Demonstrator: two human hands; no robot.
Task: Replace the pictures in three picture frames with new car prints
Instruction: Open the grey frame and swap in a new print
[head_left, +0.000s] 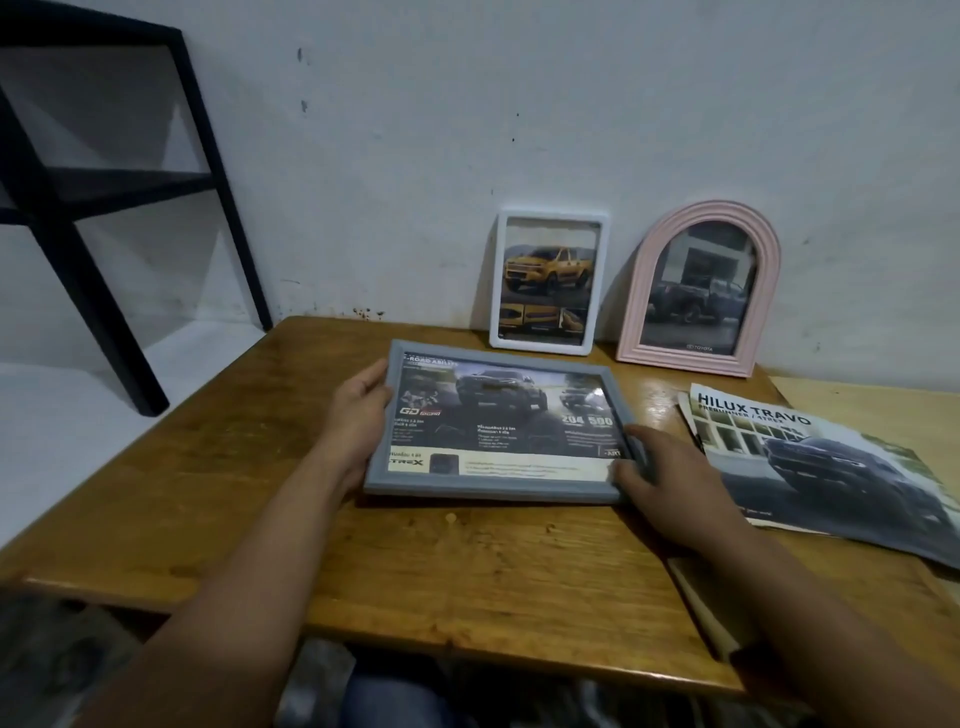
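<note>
The grey frame (498, 423) is held face up, low over the wooden bench (260, 467), its far edge lifted. It is gripped at its left edge by the left hand (358, 402), fingers curled round the edge, and pinched at the near right corner by the right hand (657, 467), thumb laid on the glass. A dark truck print with text blocks is seen inside. Against the wall, a yellow truck print is carried in the white frame (548, 283) and a dark truck print in the pink arched frame (698, 288). All three look filled; only standing this one up seems left. A brochure (826, 462) is left lying at the right.
</note>
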